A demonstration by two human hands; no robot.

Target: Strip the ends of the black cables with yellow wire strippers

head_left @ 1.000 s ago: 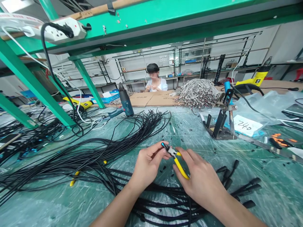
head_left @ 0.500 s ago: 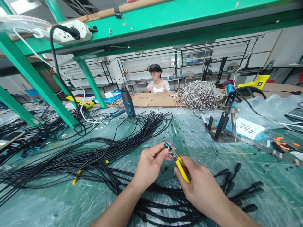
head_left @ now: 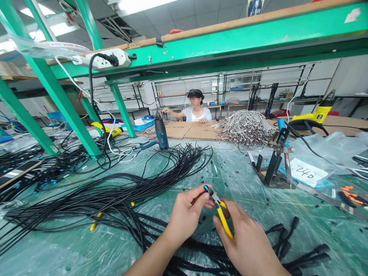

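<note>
My left hand (head_left: 188, 211) pinches a small black cable end with a bright blue part (head_left: 206, 188). My right hand (head_left: 244, 234) is wrapped round yellow-handled side cutters (head_left: 225, 222), whose metal jaws are at the black piece by my left fingertips. How far the jaws are closed is too small to tell. Under my wrists passes a bundle of black cables (head_left: 201, 251), with thick black moulded ends (head_left: 287, 239) to the right. More long black cables (head_left: 115, 188) lie across the table on the left.
A heat gun (head_left: 161, 132) stands behind the cables. At right are a metal fixture (head_left: 273, 168), a paper marked 240 (head_left: 309, 171) and orange-handled pliers (head_left: 349, 197). A heap of white wires (head_left: 247, 128) lies further back. Across the table sits a person (head_left: 197, 111). A green shelf beam (head_left: 230, 36) spans overhead.
My view has tilted up, so everything sits lower and slightly further right. My hands keep the same hold with the cutters at the cable end. The person opposite has stretched out an arm.
</note>
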